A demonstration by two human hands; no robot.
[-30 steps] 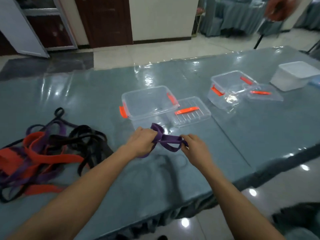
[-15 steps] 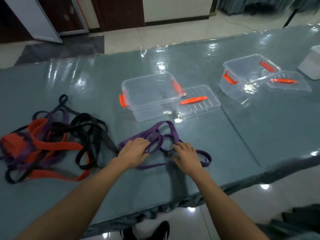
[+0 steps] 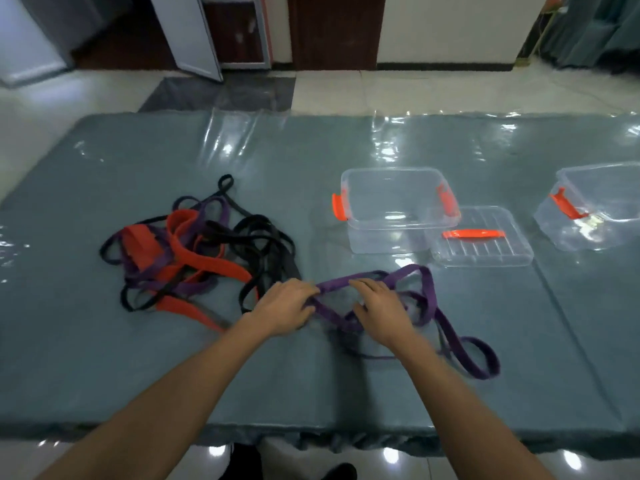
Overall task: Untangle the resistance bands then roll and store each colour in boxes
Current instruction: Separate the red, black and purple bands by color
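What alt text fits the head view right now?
Two bare hands work a loose purple band on a table: the left hand grips it, the right hand rests on it. A tangle of red, black and purple bands lies to the left; beyond stand an open clear box, its lid and a second box.

The rightmost clear box (image 3: 599, 216) is cut off at the right edge.

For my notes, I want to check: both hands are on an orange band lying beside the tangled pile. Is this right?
Only the colour is wrong. The head view shows the left hand and right hand on a purple band, beside the tangled pile.
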